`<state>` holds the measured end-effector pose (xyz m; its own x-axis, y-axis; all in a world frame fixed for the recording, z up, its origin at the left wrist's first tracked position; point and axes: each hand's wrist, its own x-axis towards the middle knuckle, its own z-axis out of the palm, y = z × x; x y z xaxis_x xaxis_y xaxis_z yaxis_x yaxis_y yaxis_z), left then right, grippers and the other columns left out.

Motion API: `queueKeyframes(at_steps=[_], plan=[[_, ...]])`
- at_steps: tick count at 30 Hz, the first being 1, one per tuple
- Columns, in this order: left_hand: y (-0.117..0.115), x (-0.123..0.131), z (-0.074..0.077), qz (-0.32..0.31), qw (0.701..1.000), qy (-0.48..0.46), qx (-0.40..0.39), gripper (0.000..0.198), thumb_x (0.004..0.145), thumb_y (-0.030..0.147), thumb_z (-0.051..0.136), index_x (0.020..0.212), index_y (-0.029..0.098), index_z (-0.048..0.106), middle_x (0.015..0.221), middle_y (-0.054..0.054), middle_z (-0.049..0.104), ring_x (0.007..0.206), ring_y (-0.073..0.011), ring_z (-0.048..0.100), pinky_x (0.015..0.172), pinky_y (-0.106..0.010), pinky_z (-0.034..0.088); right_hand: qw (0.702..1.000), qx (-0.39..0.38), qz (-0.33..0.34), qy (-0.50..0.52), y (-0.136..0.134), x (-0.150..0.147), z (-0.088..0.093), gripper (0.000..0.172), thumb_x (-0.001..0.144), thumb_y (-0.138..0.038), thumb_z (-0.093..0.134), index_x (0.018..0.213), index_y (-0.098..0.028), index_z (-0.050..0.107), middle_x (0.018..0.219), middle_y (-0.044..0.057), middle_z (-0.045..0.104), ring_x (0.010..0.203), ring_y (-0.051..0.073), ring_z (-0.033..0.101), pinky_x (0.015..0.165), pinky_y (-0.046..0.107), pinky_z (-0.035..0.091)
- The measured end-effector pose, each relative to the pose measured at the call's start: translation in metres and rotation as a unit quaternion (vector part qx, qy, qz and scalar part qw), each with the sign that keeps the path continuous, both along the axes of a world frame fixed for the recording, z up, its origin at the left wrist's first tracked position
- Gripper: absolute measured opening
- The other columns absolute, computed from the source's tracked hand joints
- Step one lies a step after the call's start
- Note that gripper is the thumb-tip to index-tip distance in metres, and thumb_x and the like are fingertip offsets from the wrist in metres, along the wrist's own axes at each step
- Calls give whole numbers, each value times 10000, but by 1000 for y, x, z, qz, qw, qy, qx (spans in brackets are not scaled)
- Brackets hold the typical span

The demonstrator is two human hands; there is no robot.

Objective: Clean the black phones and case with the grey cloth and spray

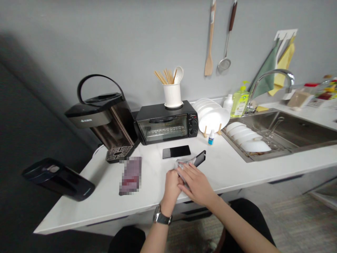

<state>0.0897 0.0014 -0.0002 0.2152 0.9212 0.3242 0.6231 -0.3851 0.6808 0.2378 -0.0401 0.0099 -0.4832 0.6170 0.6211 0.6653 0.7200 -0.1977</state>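
My left hand (172, 184), with a watch on its wrist, is closed around the lower part of a dark phone (201, 159) tilted above the counter. My right hand (197, 182) presses a crumpled grey cloth (181, 163) onto that phone, fingers together over the cloth. Both hands touch, and the cloth hides much of the phone. Just beyond them a second black phone (176, 151) lies flat on the white counter (155, 175). A small white bottle with a blue label (211, 137) stands behind the held phone, to the right.
A toaster oven (167, 128) bears a white utensil holder (172, 95). On the left are a large hot-water dispenser (113, 121), a dark rounded container (59, 179) and a pixelated purple item (131, 175). White plates (214, 119) and a sink (302, 140) with bowls lie right.
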Motion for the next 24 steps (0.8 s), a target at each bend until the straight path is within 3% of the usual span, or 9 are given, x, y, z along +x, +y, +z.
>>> queueKeyframes(at_steps=[4, 8, 11, 14, 16, 18, 22, 24], plan=[[-6, 4, 7, -7, 1000, -25, 4, 277, 1001, 201, 519, 1037, 222, 793, 995, -51, 831, 866, -211, 775, 806, -277, 577, 991, 7, -122, 56, 34, 39, -3, 426, 1044, -384, 532, 1408, -166, 572, 1379, 186, 661, 1375, 339, 565, 1154, 606, 465], [-7, 7, 12, -6, 999, -39, 4, 280, 1032, 303, 526, 1079, 219, 789, 1078, -72, 825, 924, -242, 782, 842, -311, 577, 983, 0, -160, 87, 47, 49, 1, 346, 1051, -336, 494, 1339, -176, 597, 1368, 175, 661, 1422, 339, 514, 1162, 604, 442], [-5, 6, 10, -10, 999, -38, 5, 269, 1008, 224, 522, 1044, 212, 788, 1042, -66, 827, 880, -220, 775, 819, -292, 571, 988, -12, -131, 81, 27, 24, 7, 357, 1038, -287, 478, 1364, -180, 576, 1419, 168, 638, 1457, 337, 476, 1223, 671, 304], [-2, 4, 5, -10, 1000, -23, -1, 255, 934, 131, 548, 844, 182, 780, 799, -55, 808, 668, -191, 725, 688, -263, 558, 998, -40, -40, 37, -1, -2, 10, 509, 1018, -339, 529, 1492, -159, 480, 1518, 175, 566, 1496, 330, 426, 1250, 661, 262], [-1, 2, 2, -9, 1000, -12, -7, 262, 894, 95, 564, 730, 171, 754, 673, -51, 769, 568, -184, 679, 620, -259, 540, 999, -45, 7, 7, -11, -6, 10, 610, 1014, -364, 544, 1566, -150, 395, 1563, 171, 525, 1518, 316, 397, 1261, 642, 262], [-3, 2, 2, -13, 1000, -7, -6, 267, 890, 78, 563, 735, 168, 760, 692, -60, 778, 587, -191, 692, 636, -266, 546, 999, -38, 10, -6, -8, 4, 8, 631, 1025, -360, 536, 1596, -164, 355, 1571, 162, 520, 1516, 306, 404, 1264, 639, 255], [-9, 4, 9, -29, 999, -22, 6, 268, 992, 169, 548, 1081, 225, 794, 1059, -56, 827, 894, -211, 776, 839, -280, 572, 994, -25, -99, 24, 23, 47, 2, 507, 1052, -383, 513, 1514, -179, 473, 1490, 171, 593, 1445, 330, 497, 1236, 669, 280], [-10, 6, 12, -34, 999, -27, 7, 264, 1029, 245, 547, 1148, 256, 783, 1122, -43, 819, 956, -213, 777, 881, -283, 569, 988, -28, -146, 42, 37, 63, 1, 435, 1062, -399, 497, 1426, -168, 548, 1424, 174, 638, 1417, 343, 524, 1221, 674, 298]])
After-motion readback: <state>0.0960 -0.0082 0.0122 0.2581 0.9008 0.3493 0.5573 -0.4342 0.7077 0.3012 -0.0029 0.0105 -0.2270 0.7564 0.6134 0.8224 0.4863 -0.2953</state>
